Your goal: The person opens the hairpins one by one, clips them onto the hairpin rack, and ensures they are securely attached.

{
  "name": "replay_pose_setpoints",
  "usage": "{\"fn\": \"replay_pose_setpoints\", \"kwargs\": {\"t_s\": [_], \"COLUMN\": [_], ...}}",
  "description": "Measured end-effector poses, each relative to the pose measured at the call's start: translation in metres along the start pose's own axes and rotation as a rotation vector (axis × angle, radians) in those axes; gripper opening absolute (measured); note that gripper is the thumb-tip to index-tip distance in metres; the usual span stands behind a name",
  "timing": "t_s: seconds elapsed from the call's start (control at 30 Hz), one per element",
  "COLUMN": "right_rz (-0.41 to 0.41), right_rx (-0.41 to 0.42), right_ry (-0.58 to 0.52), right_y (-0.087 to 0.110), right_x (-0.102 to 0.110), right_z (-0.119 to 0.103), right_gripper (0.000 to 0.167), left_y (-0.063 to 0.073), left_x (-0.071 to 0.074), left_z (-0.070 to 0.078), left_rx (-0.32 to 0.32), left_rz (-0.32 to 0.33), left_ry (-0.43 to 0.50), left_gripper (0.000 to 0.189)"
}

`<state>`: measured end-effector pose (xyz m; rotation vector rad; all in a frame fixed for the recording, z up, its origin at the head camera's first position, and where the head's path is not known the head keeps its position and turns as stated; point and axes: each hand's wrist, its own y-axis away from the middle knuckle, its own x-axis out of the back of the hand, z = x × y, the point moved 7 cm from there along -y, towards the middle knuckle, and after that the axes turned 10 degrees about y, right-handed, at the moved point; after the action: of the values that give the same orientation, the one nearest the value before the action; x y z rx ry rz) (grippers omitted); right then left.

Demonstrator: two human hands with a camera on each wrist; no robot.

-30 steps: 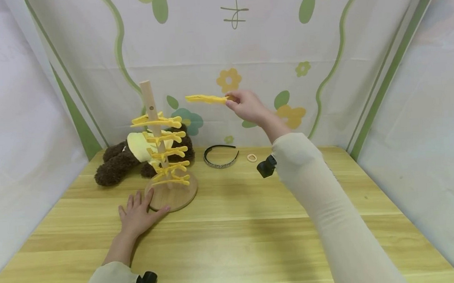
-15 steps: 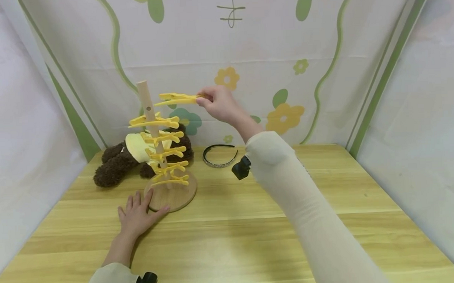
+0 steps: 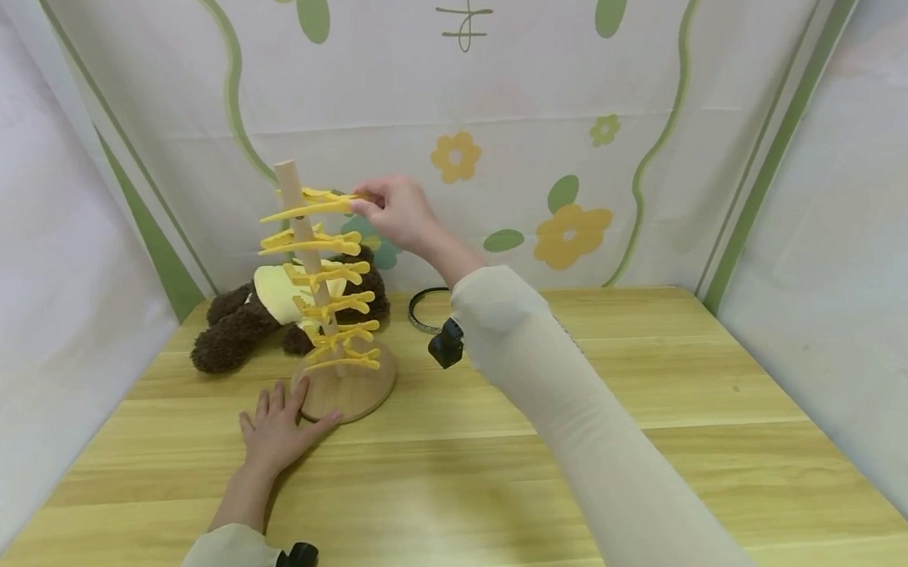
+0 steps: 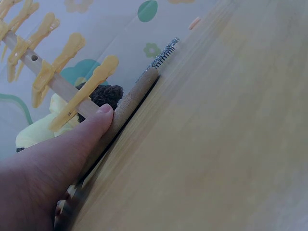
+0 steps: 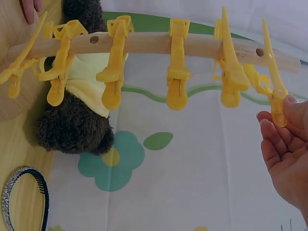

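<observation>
A wooden post (image 3: 288,179) stands upright on a round wooden base (image 3: 353,393), with several yellow hair clips (image 3: 335,305) clamped across it one above another. Near its top, my right hand (image 3: 399,209) pinches the tail end of another yellow hair clip (image 5: 273,67) between thumb and fingers. That clip's jaws are spread, one arm on each side of the post. My left hand (image 3: 275,431) lies with fingers spread at the left front of the base, the thumb (image 4: 103,115) pressing on its rim.
Behind the post a dark brown plush toy (image 3: 231,345) in a yellow top (image 3: 274,291) lies on the wooden table (image 3: 505,465). A black headband (image 3: 419,314) with a glittery edge lies to the right, partly behind my right arm. A fabric backdrop (image 3: 387,86) with printed flowers rises behind.
My right hand has moved left with the yellow hair clip, from beside the post to the post's upper end, and the clip's jaws have spread. My left hand has stayed on the base.
</observation>
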<state>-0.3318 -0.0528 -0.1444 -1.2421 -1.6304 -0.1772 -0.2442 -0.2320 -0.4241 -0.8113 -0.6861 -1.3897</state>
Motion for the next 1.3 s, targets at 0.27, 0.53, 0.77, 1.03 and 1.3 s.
{"fn": "replay_pose_setpoints", "kwargs": {"t_s": [0.27, 0.53, 0.77, 1.03, 1.3], "right_rz": [-0.045, -0.06, -0.078, -0.106, -0.133], "right_rx": [-0.01, -0.02, -0.006, -0.012, -0.023], "right_ry": [-0.012, -0.032, -0.018, -0.066, -0.104], "right_y": [-0.005, -0.005, -0.005, -0.003, -0.003], "right_x": [-0.01, -0.012, -0.013, -0.015, -0.018], "right_z": [-0.008, -0.01, -0.013, -0.015, -0.013], "right_gripper": [0.026, 0.025, 0.026, 0.026, 0.028], "left_y": [0.002, 0.003, 0.003, 0.003, 0.002], "left_x": [0.003, 0.001, 0.001, 0.001, 0.0], "left_z": [-0.001, 0.0, -0.001, -0.001, -0.004], "left_rx": [-0.004, -0.015, -0.017, -0.018, -0.015], "left_rz": [0.006, 0.008, 0.001, -0.004, -0.003], "left_ry": [-0.002, -0.003, 0.001, 0.007, 0.006], "left_gripper": [0.091, 0.091, 0.092, 0.092, 0.093]}}
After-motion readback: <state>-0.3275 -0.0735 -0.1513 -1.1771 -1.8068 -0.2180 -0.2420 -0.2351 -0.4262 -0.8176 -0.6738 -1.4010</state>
